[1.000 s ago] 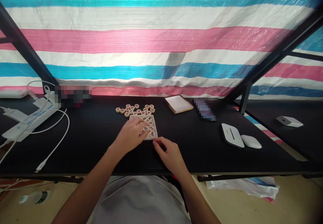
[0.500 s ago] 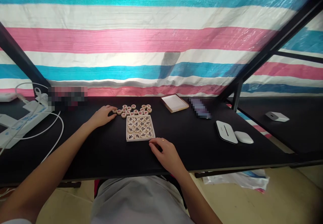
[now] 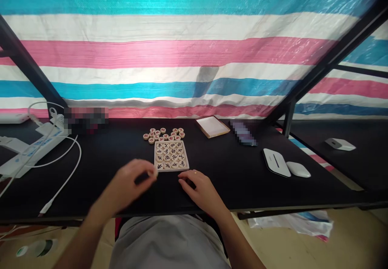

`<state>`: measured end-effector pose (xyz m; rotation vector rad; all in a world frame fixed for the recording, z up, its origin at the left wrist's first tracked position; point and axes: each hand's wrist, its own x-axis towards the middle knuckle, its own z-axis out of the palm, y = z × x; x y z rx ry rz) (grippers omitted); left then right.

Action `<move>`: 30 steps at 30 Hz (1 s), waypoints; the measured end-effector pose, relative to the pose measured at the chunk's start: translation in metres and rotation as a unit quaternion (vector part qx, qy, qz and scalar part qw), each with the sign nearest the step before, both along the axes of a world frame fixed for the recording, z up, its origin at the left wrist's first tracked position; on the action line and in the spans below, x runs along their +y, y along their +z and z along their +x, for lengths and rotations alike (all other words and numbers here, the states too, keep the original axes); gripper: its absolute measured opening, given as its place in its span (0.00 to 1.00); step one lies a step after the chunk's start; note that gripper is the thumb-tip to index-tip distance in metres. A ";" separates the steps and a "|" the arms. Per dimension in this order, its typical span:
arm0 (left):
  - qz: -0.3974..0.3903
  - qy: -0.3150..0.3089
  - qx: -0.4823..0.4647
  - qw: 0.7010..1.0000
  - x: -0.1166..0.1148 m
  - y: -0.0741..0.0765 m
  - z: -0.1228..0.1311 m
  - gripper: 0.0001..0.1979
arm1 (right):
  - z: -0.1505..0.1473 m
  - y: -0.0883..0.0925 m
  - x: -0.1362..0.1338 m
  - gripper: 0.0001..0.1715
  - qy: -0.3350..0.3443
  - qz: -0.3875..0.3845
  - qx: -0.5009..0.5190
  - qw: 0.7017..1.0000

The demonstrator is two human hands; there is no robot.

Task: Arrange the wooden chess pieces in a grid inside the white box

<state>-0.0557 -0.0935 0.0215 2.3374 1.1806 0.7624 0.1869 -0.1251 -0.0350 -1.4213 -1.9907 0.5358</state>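
Observation:
A square white box (image 3: 155,170) holds rows of round Chinese chess pieces (image 3: 167,157) with dark characters. Just left of its near corner, my left hand (image 3: 130,182), slightly blurred, pinches a single pale chess piece (image 3: 154,173) between thumb and fingertips. My right hand (image 3: 198,186) rests on the table by the box's near right corner, its fingers loosely bent and the thumb apart, with nothing visible in it. Behind the box lie several loose chess pieces (image 3: 165,137) with red characters.
A shallow box lid (image 3: 213,127) lies at the back, beside a blurred-out flat object (image 3: 243,133). On the right are a white flat device (image 3: 276,162) and a white mouse-like object (image 3: 298,169). A power strip (image 3: 33,151) with white cables (image 3: 79,155) occupies the left side.
My left hand has come from the loose pieces at the back toward me and right, carrying one chess piece. My right hand stays by the box corner. The view has shifted slightly.

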 end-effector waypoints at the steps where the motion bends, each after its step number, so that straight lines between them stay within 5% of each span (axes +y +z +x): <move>1: -0.016 -0.018 -0.021 0.999 -0.014 -0.009 0.010 0.06 | 0.000 0.001 -0.001 0.08 0.010 0.001 0.000 1.000; 5: -0.053 -0.021 -0.062 0.996 -0.037 -0.044 0.042 0.04 | -0.001 0.004 -0.002 0.08 0.045 -0.001 0.000 0.999; 8: -0.033 -0.023 -0.065 0.997 -0.034 -0.054 0.048 0.05 | -0.001 0.006 -0.003 0.06 0.069 0.002 -0.012 0.998; 17: -0.038 -0.026 -0.098 0.994 -0.037 -0.053 0.051 0.05 | 0.000 0.007 -0.004 0.14 0.104 -0.011 -0.024 0.994; 24: -0.099 0.025 -0.097 0.990 -0.033 -0.053 0.057 0.16 | -0.001 0.007 -0.003 0.14 0.095 -0.032 0.004 0.995; 30: -0.187 0.014 -0.118 0.975 -0.026 -0.043 0.057 0.13 | -0.001 0.007 -0.001 0.13 0.091 -0.039 0.001 0.995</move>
